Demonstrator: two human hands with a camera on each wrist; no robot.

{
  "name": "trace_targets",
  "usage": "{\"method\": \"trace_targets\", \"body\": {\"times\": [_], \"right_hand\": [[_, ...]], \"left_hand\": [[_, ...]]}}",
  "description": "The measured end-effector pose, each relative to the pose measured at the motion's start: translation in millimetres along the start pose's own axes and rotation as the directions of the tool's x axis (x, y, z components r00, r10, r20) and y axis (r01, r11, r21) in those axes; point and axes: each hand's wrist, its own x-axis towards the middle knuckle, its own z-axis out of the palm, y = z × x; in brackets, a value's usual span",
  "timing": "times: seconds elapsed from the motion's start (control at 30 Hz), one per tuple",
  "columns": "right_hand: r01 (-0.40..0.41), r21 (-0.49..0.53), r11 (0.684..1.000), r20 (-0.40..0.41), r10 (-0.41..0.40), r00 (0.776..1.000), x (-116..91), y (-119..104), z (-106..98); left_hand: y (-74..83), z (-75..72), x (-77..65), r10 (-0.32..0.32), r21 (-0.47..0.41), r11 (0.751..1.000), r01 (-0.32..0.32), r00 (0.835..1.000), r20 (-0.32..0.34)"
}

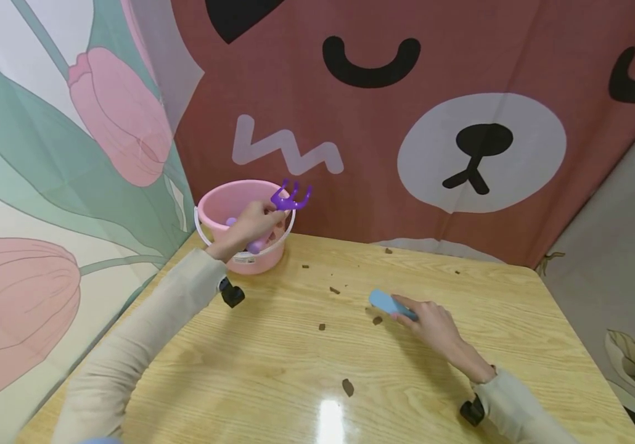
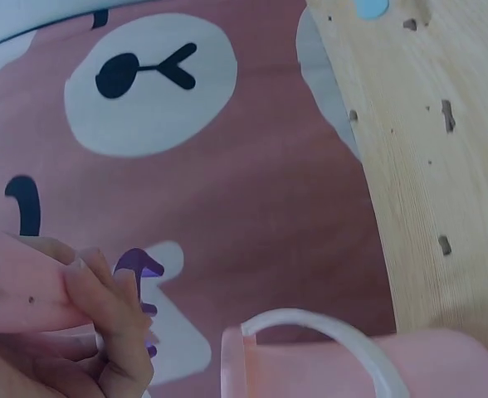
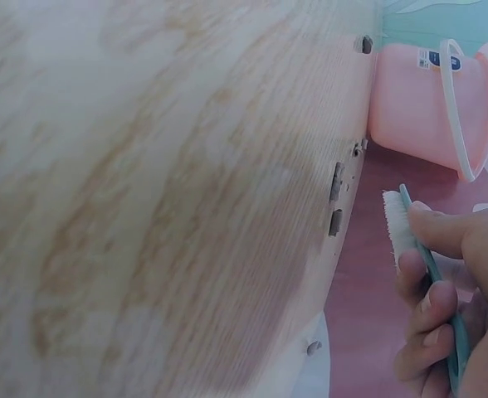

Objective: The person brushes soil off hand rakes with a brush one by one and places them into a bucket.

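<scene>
My left hand [image 1: 252, 223] grips the pink handle [image 2: 36, 290] of a small toy hand rake. Its purple tines [image 1: 291, 200] point up and away, over the rim of a pink bucket [image 1: 248, 264]. Inside the bucket a rounded purple end [image 1: 231, 221] shows; the rest of that thing is hidden. Over the table, my right hand [image 1: 431, 324] holds a blue brush [image 1: 386, 302]. White bristles [image 3: 400, 222] show on the brush in the right wrist view. Beside the brush lies a dark brown scrap [image 1: 377, 320] on the wooden table [image 1: 273, 370].
Several more brown scraps are scattered about, among them a larger scrap [image 1: 348, 387] nearer the front and a small one [image 1: 388, 250] by the back edge. A white bail handle [image 1: 273, 245] hangs across the bucket's front. Printed cloth [image 1: 362, 203] hangs behind the table.
</scene>
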Motion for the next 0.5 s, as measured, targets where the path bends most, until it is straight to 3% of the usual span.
{"method": "trace_targets", "body": {"times": [0.2,0.4,0.5], "right_hand": [[0.001,0.004,1.0,0.004,-0.001,1.0,0.5,-2.2,0.2],[0.006,0.01,1.0,0.0,-0.006,1.0,1.6,-2.8,1.6],[0.02,0.008,1.0,-0.012,-0.02,1.0,1.5,-4.2,2.4]], "left_hand": [[-6.9,-20.0,2.9,-0.074,-0.019,0.997,0.074,0.997,0.008],[-15.0,-38.3,11.1,-0.111,0.002,0.994,0.111,0.993,-0.039],[-21.0,-44.0,16.1,-0.131,-0.045,0.991,0.129,0.99,-0.049]]}}
